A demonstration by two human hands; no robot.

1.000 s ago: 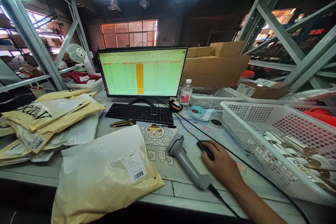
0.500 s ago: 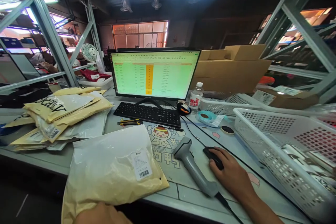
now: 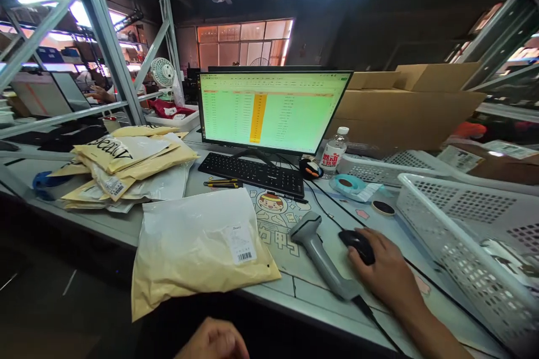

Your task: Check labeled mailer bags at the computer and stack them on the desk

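My right hand (image 3: 389,269) rests over a black computer mouse (image 3: 357,245), fingers wrapped on it. Left of it lies a grey barcode scanner (image 3: 324,261) with a black cable. A yellow and white plastic mailing bag (image 3: 193,252), with a barcode label (image 3: 241,244) on its right part, lies on the desk and overhangs the front edge. Below that bag, apart from it, my left hand (image 3: 214,341) is in front of the desk with its fingers curled in and nothing seen in them.
Behind the bag stand a keyboard (image 3: 252,174) and a monitor (image 3: 273,112) showing a spreadsheet. More mailing bags (image 3: 126,165) are piled at left. On the right are a white plastic basket (image 3: 446,241), a roll of tape (image 3: 353,185), a bottle (image 3: 332,154) and a large cardboard box (image 3: 404,115).
My left hand has let go of the mailing bag and drawn back below it. My right hand stays on the mouse. The view has turned slightly left.
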